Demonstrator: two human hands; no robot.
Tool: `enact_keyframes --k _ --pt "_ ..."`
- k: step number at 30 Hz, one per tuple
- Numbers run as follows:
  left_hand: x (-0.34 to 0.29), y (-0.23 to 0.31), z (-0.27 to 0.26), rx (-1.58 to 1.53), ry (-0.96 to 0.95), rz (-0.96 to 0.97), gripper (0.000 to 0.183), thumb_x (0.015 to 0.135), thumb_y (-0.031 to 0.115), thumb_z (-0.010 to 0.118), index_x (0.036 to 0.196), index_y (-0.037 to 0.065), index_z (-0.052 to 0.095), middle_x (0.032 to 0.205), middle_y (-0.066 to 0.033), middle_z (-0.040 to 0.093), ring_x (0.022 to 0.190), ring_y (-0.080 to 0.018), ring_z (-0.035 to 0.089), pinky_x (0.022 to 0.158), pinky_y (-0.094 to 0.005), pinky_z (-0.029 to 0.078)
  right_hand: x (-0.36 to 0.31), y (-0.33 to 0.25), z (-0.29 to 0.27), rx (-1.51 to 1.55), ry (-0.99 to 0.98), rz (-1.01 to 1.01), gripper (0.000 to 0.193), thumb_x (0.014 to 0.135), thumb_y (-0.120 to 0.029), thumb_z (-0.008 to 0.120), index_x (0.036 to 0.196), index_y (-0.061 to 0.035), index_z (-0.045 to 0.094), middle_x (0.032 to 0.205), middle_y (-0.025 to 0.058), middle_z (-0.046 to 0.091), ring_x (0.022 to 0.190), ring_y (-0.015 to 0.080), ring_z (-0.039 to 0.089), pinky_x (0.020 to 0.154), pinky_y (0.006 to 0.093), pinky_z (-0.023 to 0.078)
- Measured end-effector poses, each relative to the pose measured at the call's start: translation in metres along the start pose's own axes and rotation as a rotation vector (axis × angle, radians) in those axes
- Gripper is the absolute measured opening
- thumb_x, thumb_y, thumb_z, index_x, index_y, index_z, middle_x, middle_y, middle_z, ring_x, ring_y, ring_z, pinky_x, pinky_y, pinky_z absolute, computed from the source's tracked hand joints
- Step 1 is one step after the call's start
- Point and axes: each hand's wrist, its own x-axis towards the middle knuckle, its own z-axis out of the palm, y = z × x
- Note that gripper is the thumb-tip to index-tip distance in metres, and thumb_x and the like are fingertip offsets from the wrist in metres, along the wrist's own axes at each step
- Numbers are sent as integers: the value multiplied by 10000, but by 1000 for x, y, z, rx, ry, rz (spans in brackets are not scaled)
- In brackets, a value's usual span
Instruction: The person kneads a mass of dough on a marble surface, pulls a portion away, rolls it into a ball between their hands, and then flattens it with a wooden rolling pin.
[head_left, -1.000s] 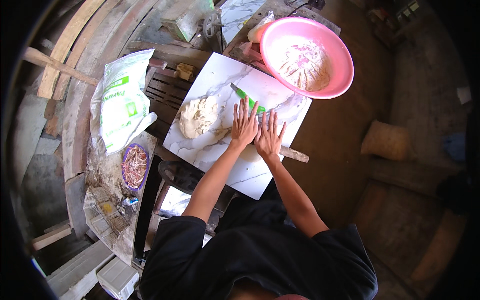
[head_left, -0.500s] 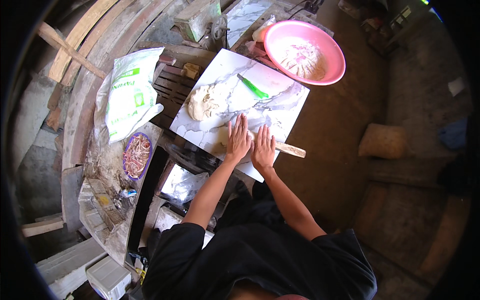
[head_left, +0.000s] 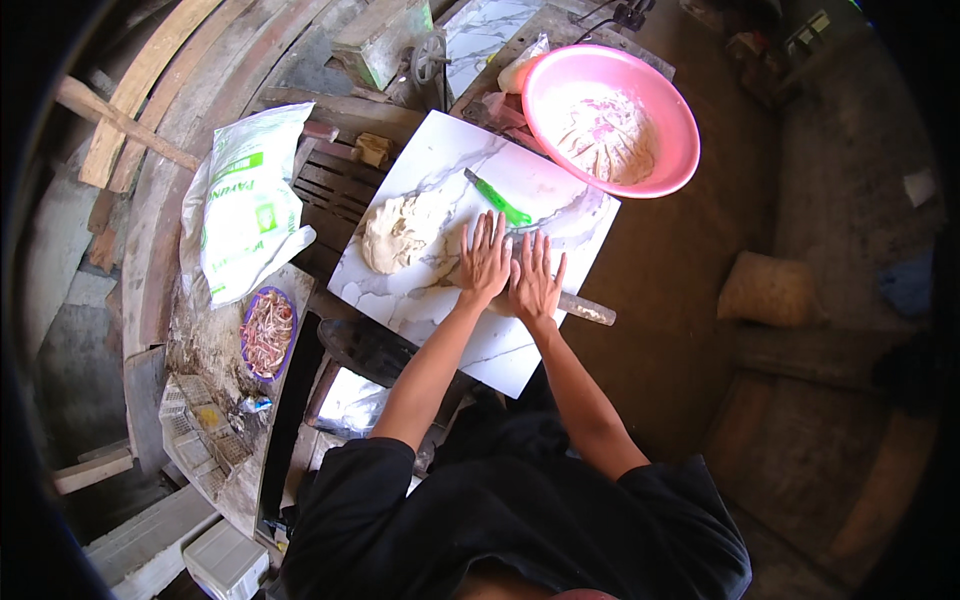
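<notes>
Two bare hands at work, both palms down over a wooden rolling pin: left hand on the left, right hand just beside, thumbs close together. Grip open both sides, fingers straight and pointing far, not curled round the pin; prob. pressing from above. Pin mostly hidden under the hands, one handle poking out right, past the edge of the white marbled surface. Pale patch, prob. dough, partly showing btwn the wrists on the near side; rest covered, can't tell how thin. Bigger dough lump left of the hands, apart from them, on the same surface, uneven on top. Green-handled knife just beyond the fingertips, blade toward far left. Pink bowl w/ floury mix at the far right edge; white-and-green bag well off left.

Step in hand, by the look of it: rolling dough under the pin. Next move prob. calls for even pressure from both palms, straight near-far travel, fingers clear of the blade.
</notes>
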Motion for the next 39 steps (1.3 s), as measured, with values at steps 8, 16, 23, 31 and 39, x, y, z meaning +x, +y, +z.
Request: enact_keyframes --k 8,16,23,31,39 --pt "19 2 -1 -33 89 6 501 869 255 351 1295 34 211 1348 -184 163 1240 -320 172 1007 -443 147 14 3 -9 19 -33 12 514 876 -325 229 1325 -88 153 1385 122 101 1284 244 84 1001 494 -16" --pt "19 -2 -1 -2 116 -22 511 861 259 367 1292 32 214 1347 -189 155 1230 -328 182 1009 -439 152 17 -3 -6 46 -34 27 518 876 -334 226 1326 -89 149 1386 119 95 1285 245 72 1001 493 -18" --pt "-15 -15 -4 88 23 -29 501 858 220 336 1309 55 195 1376 -113 150 1270 -215 153 1026 -421 48 -10 -19 -3 41 11 -36 511 872 -296 272 1320 -73 167 1371 144 146 1278 244 117 1013 457 21" --pt "-45 -27 7 -101 98 -53 492 877 239 302 1317 62 170 1373 -108 163 1273 -218 142 1027 -435 57 -24 -7 20 191 -3 -155 542 875 -303 298 1304 -5 153 1361 157 168 1272 262 131 1018 400 104" --pt "-18 -26 16 -51 79 -97 471 884 268 292 1307 76 218 1356 -99 220 1269 -223 152 1023 -442 51 5 3 18 241 -66 -151 527 875 -280 304 1306 -18 156 1354 146 200 1268 257 153 1012 404 127"
